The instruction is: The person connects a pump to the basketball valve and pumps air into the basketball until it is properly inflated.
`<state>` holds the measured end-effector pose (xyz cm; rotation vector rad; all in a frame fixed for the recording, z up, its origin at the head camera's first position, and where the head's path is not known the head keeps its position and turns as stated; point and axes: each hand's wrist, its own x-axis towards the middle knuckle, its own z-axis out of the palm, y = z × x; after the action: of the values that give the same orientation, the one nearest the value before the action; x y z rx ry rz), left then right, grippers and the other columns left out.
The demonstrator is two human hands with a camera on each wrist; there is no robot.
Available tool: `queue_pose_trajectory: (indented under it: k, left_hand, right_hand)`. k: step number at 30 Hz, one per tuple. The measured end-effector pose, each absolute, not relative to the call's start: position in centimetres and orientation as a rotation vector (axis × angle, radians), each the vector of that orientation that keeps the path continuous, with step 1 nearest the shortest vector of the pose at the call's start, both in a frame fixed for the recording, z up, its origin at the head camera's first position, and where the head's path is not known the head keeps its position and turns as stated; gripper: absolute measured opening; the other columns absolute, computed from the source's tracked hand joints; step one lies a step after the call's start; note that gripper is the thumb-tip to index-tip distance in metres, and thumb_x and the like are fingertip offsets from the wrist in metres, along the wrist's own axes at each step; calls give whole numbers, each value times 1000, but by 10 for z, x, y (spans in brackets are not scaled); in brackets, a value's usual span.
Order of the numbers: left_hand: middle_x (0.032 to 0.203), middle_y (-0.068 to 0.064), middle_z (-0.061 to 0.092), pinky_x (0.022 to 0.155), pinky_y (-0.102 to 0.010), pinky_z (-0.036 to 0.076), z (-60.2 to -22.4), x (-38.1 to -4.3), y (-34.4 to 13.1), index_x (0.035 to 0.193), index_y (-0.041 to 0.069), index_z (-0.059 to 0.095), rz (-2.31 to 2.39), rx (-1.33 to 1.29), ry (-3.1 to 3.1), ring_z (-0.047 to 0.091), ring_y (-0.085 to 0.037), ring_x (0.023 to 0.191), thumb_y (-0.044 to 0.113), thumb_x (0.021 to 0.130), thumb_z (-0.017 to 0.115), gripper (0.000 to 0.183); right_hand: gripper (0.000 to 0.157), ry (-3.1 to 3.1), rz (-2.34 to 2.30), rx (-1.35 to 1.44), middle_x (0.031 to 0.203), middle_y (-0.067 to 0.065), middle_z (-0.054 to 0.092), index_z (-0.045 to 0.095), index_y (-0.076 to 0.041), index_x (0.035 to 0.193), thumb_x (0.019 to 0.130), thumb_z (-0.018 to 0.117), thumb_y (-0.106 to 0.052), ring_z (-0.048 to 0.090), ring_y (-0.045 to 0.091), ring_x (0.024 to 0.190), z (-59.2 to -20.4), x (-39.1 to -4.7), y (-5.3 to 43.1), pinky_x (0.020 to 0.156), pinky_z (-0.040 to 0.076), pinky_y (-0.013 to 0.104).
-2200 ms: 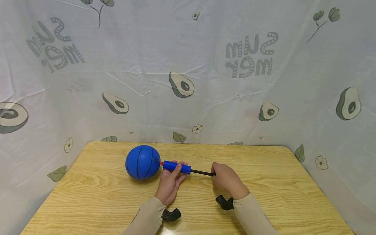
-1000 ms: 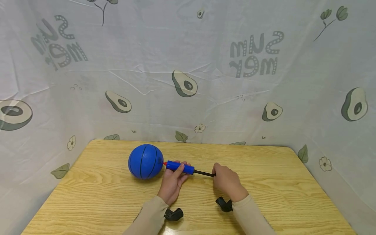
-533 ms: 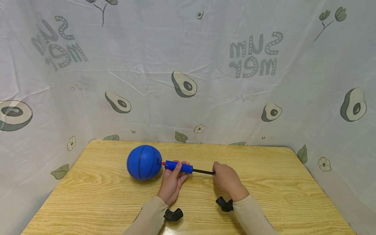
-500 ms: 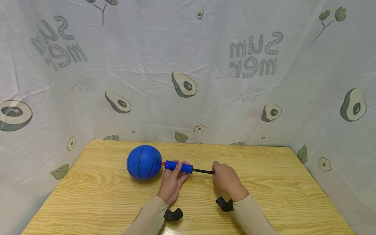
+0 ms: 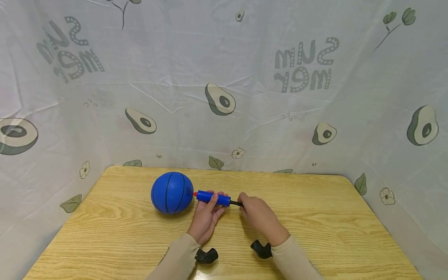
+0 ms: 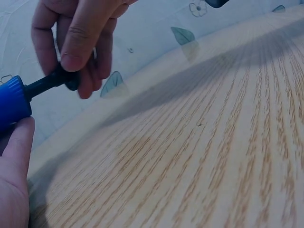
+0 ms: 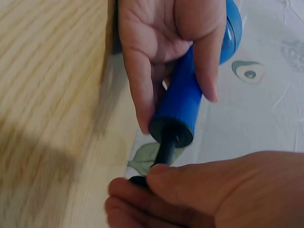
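Observation:
A blue ball with black seam lines [image 5: 171,193] sits on the table's left part. The red tip [image 5: 195,194] of a blue hand pump [image 5: 220,199] meets the ball's right side. My left hand [image 5: 204,217] holds the pump's barrel, thumb on top and fingers beneath it. At the pump's other end, my right hand [image 5: 260,216] pinches the black handle [image 7: 138,180], which its fingers mostly cover. A short length of black rod [image 7: 166,148] shows between barrel and handle in the right wrist view.
The wooden table [image 5: 332,217] runs up to a pale curtain [image 5: 175,70] printed with avocados and leaves. Black curved pieces [image 5: 207,256] stick out at both wrists, close over the table.
My right hand has moved left towards the barrel, and much less of the rod shows now. The left hand, barrel and ball have stayed nearly in place.

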<state>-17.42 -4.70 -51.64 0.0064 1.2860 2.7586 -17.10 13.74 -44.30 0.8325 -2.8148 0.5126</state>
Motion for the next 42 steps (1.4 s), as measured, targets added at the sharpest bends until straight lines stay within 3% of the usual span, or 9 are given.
queue_pose_trajectory:
  k: [4, 11, 17, 27, 34, 42]
  left_hand:
    - [148, -24, 45, 107, -39, 52, -516, -174, -47, 142, 4, 23, 2754, 6, 1301, 61, -23, 127, 26, 111, 51, 47]
    - [143, -22, 49, 105, -40, 53, -516, -174, -47, 133, 8, 31, 2769, 1, 1284, 57, -31, 133, 25, 110, 53, 36]
    - [141, -20, 52, 108, -44, 51, -516, -175, -48, 133, 6, 31, 2777, -8, 1293, 57, -32, 134, 24, 109, 56, 38]
    - [143, -22, 50, 112, -49, 45, -516, -174, -48, 135, 5, 29, 2804, -37, 1279, 56, -32, 135, 22, 109, 56, 41]
    - [148, -27, 44, 110, -47, 47, -516, -174, -48, 138, 2, 26, 2831, -29, 1243, 54, -36, 137, 22, 107, 60, 50]
    - [152, -29, 39, 110, -46, 47, -517, -175, -47, 142, 5, 25, 2826, -35, 1260, 59, -29, 132, 23, 107, 59, 51]
  right_hand:
    - [17, -2750, 476, 873, 82, 7, 70, 63, -3, 103, 92, 75, 0, 67, 19, 69, -445, -170, 132, 60, 56, 33]
    - [10, -2880, 541, 753, 82, 5, 70, 64, -5, 100, 95, 73, -2, 60, 14, 64, -444, -169, 132, 57, 51, 30]
    - [7, -3052, 632, 563, 88, 6, 69, 64, -5, 102, 98, 67, 0, 60, 14, 70, -437, -170, 144, 62, 51, 33]
    - [18, -3206, 677, 337, 91, 9, 66, 62, -3, 103, 94, 54, 11, 51, 20, 67, -433, -174, 168, 61, 44, 33]
    - [16, -3147, 588, 443, 91, 11, 68, 65, -2, 102, 95, 56, 10, 58, 19, 70, -432, -178, 167, 65, 52, 36]
    - [9, -3015, 486, 601, 78, 7, 65, 64, -2, 99, 96, 65, 6, 57, 16, 62, -430, -174, 158, 60, 53, 34]
